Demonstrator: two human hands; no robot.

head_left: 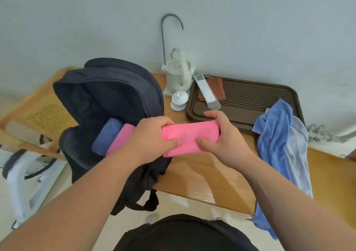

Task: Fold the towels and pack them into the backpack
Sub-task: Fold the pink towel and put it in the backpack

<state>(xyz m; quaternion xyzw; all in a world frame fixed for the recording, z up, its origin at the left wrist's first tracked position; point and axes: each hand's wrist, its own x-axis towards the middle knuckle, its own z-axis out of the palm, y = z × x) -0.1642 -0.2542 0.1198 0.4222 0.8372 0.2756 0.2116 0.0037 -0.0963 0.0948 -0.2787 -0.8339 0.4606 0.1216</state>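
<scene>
A folded pink towel (190, 137) is held between both hands just above the wooden table, right beside the mouth of the black backpack (107, 96). My left hand (154, 137) grips its left end and my right hand (221, 133) grips its right end. Inside the open backpack lie a rolled dark blue towel (107, 136) and another folded pink towel (120, 141), side by side. Unfolded blue and pale lilac towels (279, 144) lie crumpled at the right, hanging over the table's front edge.
A brown slatted tea tray (250, 94) with a white remote (207, 91) and a brown cloth sits behind my hands. A white kettle (179, 75) under a curved spout and a small lidded cup (179, 99) stand near the backpack. A wooden chair (34, 116) stands at the left.
</scene>
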